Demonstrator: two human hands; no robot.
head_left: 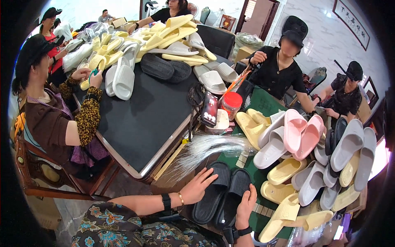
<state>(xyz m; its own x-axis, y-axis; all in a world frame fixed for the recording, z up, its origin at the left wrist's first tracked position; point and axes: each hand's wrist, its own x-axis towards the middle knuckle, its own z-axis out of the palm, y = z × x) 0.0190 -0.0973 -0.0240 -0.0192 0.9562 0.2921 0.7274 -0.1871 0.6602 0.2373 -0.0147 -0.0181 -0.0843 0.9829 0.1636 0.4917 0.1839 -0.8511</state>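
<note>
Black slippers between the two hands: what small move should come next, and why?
Perhaps ease the left hand and right hand slightly inward to steady the black slippers: they lie side by side, the left at one's strap, the right along the other's outer edge.

Head fisheye — looks forward and down — black slippers (207, 201) near, back wall (314, 18) far.
</note>
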